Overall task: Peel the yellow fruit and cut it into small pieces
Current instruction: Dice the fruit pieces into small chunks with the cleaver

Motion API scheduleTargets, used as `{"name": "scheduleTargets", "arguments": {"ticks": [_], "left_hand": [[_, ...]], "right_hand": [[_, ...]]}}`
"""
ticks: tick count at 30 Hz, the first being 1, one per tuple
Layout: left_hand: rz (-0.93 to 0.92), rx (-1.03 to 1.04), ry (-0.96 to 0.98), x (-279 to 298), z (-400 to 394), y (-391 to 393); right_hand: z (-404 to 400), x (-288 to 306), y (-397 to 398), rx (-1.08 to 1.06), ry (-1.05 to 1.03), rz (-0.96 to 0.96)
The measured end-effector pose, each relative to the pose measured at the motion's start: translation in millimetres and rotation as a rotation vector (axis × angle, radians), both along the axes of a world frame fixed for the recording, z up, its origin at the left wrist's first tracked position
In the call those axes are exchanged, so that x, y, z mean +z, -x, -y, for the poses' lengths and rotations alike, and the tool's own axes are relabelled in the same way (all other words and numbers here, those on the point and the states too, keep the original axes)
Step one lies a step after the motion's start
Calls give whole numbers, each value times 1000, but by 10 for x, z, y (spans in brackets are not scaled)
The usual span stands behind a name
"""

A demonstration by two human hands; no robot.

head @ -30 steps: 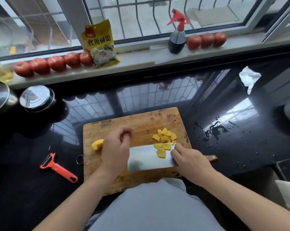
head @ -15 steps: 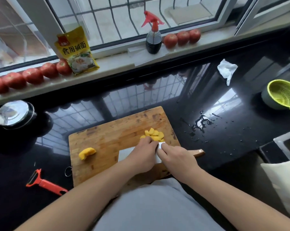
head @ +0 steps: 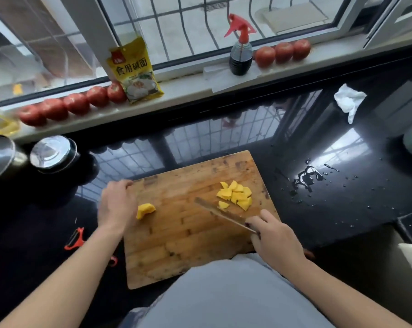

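The only legible writing stood on a yellow packet (head: 136,70) that leaned against the window frame on the sill, just right of a row of tomatoes (head: 74,105). Across its middle ran four large dark Chinese characters, 食用碱面, and above them, at the packet's upper left, sat a small red brand patch whose characters were too blurred to make out. The spray bottle (head: 241,53) farther right of the packet along the sill showed no readable label.
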State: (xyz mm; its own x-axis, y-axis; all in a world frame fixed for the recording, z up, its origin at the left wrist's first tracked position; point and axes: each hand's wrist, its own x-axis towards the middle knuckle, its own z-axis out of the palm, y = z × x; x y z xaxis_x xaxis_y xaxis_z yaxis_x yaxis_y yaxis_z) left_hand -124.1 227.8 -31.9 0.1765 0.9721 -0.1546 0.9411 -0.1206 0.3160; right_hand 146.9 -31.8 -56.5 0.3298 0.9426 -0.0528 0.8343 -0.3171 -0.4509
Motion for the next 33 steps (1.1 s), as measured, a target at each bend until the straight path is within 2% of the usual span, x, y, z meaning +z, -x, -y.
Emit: {"name": "scheduleTargets", "arguments": {"ticks": [2,3,4,7,9,11,13,17,20,21,23,25,26,27,29,30,31,33], "left_hand": [[-279,-196,-24,-53,-70,400],[-340,-343,8,-74,-67,510],[-335,-453,78,-74,-48,538],[-282,-583,242,-139,-22,472],[-290,-574,284,-225,-9,376],[-230,-459,274,-313,35,294],[-88,-281,316,-349,162,177],[302,-13,622,-367,653,-116],[897,485,1013,-246,841,-232],[1069,591,1115,-210,866,-236],[1191,653,1181,-184,883,-207],[1135,600,1134,-177,854,-172],[1013,521,1046,-181,829,-150],[817,402,886,-201,803,-117],[325,82,388,-286,790,-54],[176,-64,161,-339,803,-21],[105,-179,17,-388,826,6],[75,-307,-54,-547,885,54]], "right_hand": [[-95,8,91,-112,-29,-102],[-147,23,129,-155,-26,-133],[-189,43,150,-189,-20,-152],[-299,114,209,-216,1,-163],[-347,158,257,-213,22,-169],[-375,194,321,-216,33,-191],[-368,221,374,-220,54,-183],[-311,249,453,-244,128,-156],[-304,227,478,-229,180,-167],[-309,221,480,-224,195,-175],[-324,207,489,-212,221,-184],[-353,196,494,-202,246,-196],[-368,195,496,-196,256,-203],[-384,194,500,-187,262,-209],[-407,191,499,-177,259,-219],[-421,195,504,-169,254,-222],[-437,202,518,-161,250,-221],[-465,206,536,-141,237,-199]]}}
